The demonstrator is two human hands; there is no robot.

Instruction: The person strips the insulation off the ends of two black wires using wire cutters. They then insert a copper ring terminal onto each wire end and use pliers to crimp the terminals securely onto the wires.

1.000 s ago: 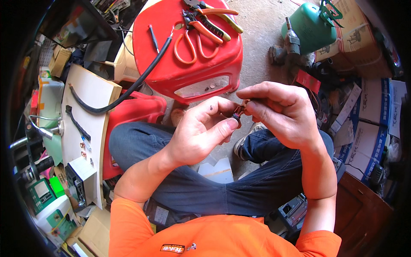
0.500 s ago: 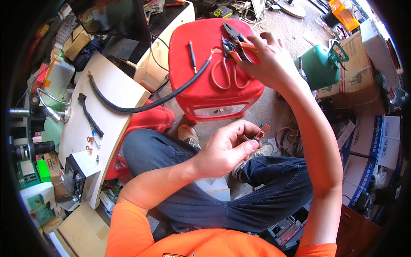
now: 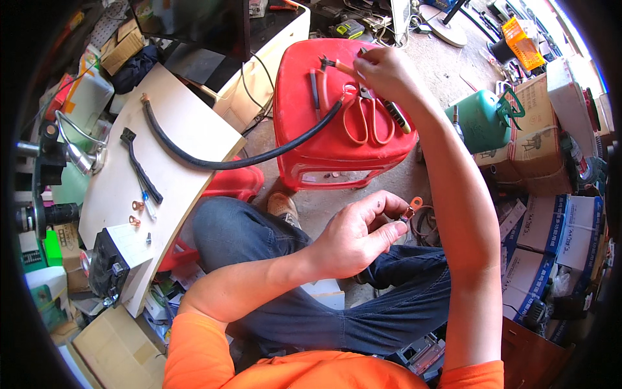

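My left hand (image 3: 357, 230) is closed in a pinch on a small copper cable lug (image 3: 416, 203), its ring end sticking out past my fingertips above my knees. Over the red plastic stool (image 3: 301, 142), my right hand (image 3: 387, 76) grips an orange handle of a pair of cutting pliers (image 3: 330, 63), whose dark jaws point left. Orange-handled scissors (image 3: 355, 123) lie just below that hand, beside a black-and-yellow handle (image 3: 397, 118). A thin dark tool (image 3: 315, 94) lies further left. One end of a thick black cable (image 3: 259, 157) rests on the stool.
At left, a pale board (image 3: 113, 152) bears the cable's other end, a short black cable piece (image 3: 134, 165), copper lugs (image 3: 135, 206) and a black-and-white box (image 3: 120, 256). A green gas cylinder (image 3: 481, 120) and cartons (image 3: 541, 220) stand at right.
My right hand has drawn back from the tool pile and now lifts the cutting pliers by one handle. The lug stays pinched in my left hand. The whole view has shifted slightly.
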